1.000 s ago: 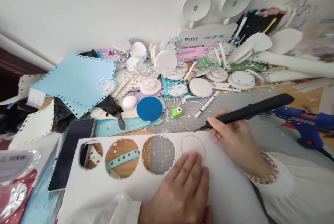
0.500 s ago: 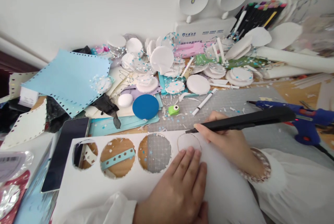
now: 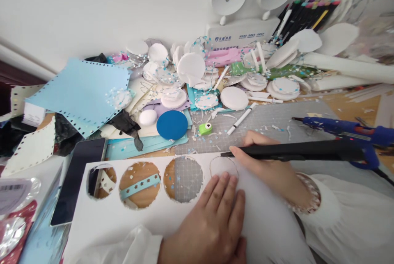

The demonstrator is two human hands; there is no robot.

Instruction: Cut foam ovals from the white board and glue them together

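Note:
A white foam board [image 3: 138, 231] lies before me with three round holes cut through it. A fourth circle [image 3: 220, 165] is outlined on it, near the far edge. My left hand [image 3: 206, 219] lies flat on the board, fingers stretched out, with the fingertips covering the near part of that circle. In my right hand [image 3: 264, 169] is a long black cutter [image 3: 295, 151], its handle pointing right and nearly level. Its thin tip meets the far rim of the circle. I cannot tell how deep the tip goes.
Beyond the board are a blue disc [image 3: 171, 125], a small green punch [image 3: 205, 128] and a white pen [image 3: 241, 119]. A blue glue gun [image 3: 347, 128] lies at right. White foam discs [image 3: 191, 69] pile up behind. A phone [image 3: 78, 180] is at left.
The cutter's handle end has swung down and a little right, so it now lies nearly level and overlaps the glue gun. My left hand stays pressed on the board.

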